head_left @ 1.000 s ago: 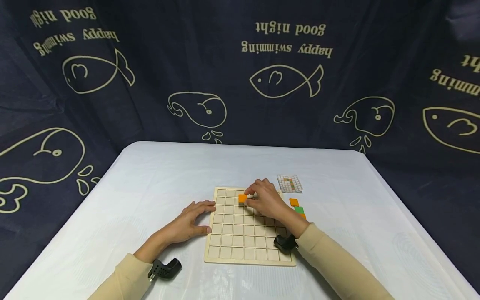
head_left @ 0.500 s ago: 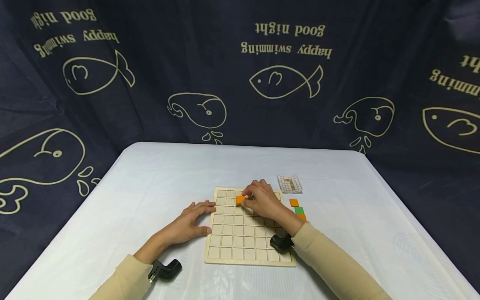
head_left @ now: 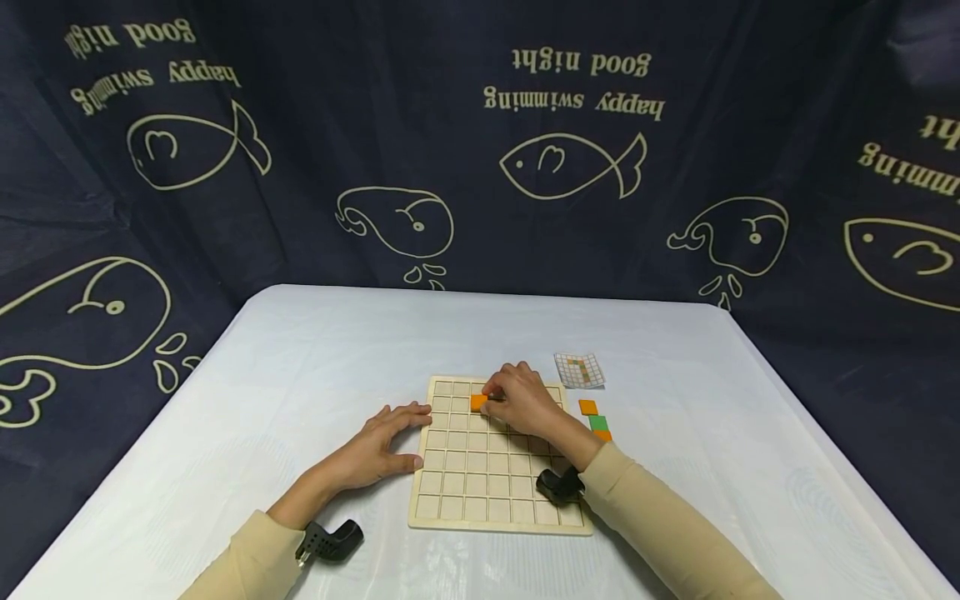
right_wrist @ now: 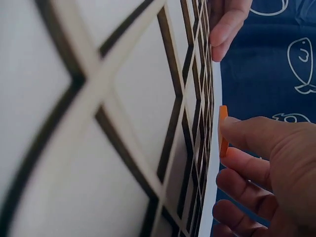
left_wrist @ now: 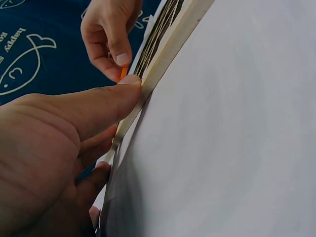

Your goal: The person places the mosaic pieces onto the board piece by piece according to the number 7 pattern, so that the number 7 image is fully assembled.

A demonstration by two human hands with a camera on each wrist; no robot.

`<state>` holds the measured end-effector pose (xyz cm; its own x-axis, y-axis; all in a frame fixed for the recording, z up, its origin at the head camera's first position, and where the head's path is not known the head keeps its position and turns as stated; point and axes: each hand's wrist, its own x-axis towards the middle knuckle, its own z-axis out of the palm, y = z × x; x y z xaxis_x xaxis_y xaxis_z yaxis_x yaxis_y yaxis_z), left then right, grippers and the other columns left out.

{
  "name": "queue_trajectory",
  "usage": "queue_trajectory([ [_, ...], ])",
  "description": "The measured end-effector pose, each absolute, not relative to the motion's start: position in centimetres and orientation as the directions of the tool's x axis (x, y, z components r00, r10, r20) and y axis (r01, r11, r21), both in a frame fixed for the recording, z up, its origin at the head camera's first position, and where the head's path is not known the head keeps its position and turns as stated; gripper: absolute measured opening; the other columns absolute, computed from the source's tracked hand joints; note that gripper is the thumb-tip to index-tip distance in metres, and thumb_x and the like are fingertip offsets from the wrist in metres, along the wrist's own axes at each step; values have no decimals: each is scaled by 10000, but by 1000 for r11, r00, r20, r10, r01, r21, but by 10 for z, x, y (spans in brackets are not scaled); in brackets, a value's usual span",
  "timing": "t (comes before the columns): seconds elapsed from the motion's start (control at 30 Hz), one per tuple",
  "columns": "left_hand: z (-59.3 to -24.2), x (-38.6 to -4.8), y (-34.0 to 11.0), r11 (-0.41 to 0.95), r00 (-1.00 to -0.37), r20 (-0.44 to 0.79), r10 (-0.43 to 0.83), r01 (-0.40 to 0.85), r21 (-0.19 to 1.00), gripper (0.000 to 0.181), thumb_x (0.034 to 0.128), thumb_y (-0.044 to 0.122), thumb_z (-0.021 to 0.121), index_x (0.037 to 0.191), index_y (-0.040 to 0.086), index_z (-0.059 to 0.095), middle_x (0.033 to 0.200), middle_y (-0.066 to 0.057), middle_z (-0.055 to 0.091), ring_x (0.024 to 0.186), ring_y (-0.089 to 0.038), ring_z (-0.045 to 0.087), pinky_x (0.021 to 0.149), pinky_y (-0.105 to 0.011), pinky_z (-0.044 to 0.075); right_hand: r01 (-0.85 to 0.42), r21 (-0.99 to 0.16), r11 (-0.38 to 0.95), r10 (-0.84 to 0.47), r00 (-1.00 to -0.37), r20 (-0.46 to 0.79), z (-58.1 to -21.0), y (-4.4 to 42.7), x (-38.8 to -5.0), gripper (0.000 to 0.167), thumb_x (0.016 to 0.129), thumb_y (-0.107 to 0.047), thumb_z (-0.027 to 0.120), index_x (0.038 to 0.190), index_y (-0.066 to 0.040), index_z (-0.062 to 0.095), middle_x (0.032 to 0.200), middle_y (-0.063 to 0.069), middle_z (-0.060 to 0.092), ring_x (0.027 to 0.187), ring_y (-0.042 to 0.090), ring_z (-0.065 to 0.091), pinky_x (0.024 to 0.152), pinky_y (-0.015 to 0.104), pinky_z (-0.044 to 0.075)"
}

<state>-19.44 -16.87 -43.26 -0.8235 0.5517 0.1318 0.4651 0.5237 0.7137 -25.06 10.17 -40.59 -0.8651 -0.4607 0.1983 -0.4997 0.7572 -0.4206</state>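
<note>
A pale wooden grid board [head_left: 476,483] lies on the white table. My right hand [head_left: 525,402] pinches an orange square tile [head_left: 477,403] between thumb and fingers over the far part of the board. In the right wrist view, the orange tile [right_wrist: 223,131] appears edge-on, close above the grid, with the thumb across it; whether it touches the board I cannot tell. At the board's left edge, my left hand [head_left: 378,446] rests with fingers spread, its fingertips and thumb against the rim. The left wrist view shows the left thumb [left_wrist: 106,101] along the board's side [left_wrist: 163,64].
To the right of the board lie an orange tile [head_left: 588,407], a green tile [head_left: 598,423] and another orange tile [head_left: 602,436]. Behind them is a card printed with a coloured grid pattern [head_left: 579,371]. A dark printed curtain [head_left: 465,250] hangs behind the table.
My right hand has shifted slightly left and a little nearer with the orange tile, lowering it toward the board. The left hand has stayed put.
</note>
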Motion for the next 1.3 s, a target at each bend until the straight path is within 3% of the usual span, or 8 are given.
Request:
queue_trajectory([
  [0.57, -433, -195, -169, 527, -822, 130, 554, 468, 709, 579, 829, 259, 710, 1334, 74, 497, 1487, -91, 399, 1435, -340, 242, 1167, -562, 34, -486, -418, 767, -462, -871, 165, -408, 102, -251, 177, 821, -255, 723, 950, -139, 694, 867, -12, 572, 831, 163, 432, 809, 374, 363],
  [1.3, -434, -195, -168, 521, -824, 136, 549, 465, 715, 587, 829, 266, 707, 1340, 73, 494, 1494, -91, 392, 1436, -346, 238, 1172, -553, 31, -515, -379, 769, -483, -856, 184, -410, 101, -253, 182, 807, -266, 742, 940, -149, 699, 857, -18, 571, 818, 150, 438, 764, 341, 358],
])
